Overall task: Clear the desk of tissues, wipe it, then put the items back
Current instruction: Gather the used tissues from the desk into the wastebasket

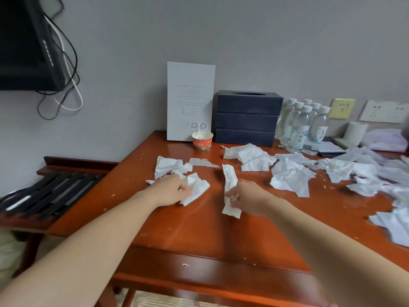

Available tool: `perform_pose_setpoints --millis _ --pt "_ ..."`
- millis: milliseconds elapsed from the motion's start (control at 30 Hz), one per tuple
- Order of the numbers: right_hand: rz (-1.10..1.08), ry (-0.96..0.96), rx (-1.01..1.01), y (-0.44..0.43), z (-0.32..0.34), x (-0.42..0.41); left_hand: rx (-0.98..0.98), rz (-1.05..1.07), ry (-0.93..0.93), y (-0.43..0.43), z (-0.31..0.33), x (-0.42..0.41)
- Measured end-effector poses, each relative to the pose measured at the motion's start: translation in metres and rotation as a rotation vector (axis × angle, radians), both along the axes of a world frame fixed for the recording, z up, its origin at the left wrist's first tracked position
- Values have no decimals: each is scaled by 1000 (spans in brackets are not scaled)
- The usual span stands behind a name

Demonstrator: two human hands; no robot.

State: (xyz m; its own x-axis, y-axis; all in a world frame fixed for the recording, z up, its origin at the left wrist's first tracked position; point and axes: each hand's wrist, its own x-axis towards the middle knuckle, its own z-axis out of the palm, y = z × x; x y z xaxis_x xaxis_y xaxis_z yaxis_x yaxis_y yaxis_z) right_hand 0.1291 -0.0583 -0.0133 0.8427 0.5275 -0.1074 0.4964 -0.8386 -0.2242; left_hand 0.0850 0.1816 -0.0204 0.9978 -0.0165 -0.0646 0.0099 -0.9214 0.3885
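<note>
Head view: left hand grips crumpled tissue, right hand pinches paper strip.

tissues cut off right, card print unreadable

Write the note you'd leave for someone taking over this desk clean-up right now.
Left hand grips a crumpled tissue.
Right hand pinches a printed paper strip.
Many more tissues lie across the middle and right of the desk.
Paper cup, tissue box and water bottles stand at the back.
Nothing looks wiped yet; crumbs dot it.
Left: gather all tissues, wipe, put items back.
</note>
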Motion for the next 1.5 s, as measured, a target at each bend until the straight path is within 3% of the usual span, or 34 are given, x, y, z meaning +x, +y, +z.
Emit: perform_pose_setpoints --millis 133,333,567,800,900,1133,1300,1500 --pt "-47 -37 21 -26 -1 -24 43 -33 -47 -5 -2 -26" --pt "-67 -81 10 -43 2 -35 87 129 -248 3 10 -34" --pt "-77 40 52 -42 8 -20 81 95 93 28 2 -6" --pt "-94 165 8 -42 2 1 36 75 177 39 -2 16" --pt "-97 112 -19 -42 -4 5 96 60 215 34 -6 18" --pt "-133 -139 89 -53 -5 -1 72 28 -59 -2 -6 16" --pt "-215 -265 242 -75 2 6 105 7 -98 -30 -7 25" --pt "-329 -264 28 -121 1 34 129 -31 -76 -52 -6 38"
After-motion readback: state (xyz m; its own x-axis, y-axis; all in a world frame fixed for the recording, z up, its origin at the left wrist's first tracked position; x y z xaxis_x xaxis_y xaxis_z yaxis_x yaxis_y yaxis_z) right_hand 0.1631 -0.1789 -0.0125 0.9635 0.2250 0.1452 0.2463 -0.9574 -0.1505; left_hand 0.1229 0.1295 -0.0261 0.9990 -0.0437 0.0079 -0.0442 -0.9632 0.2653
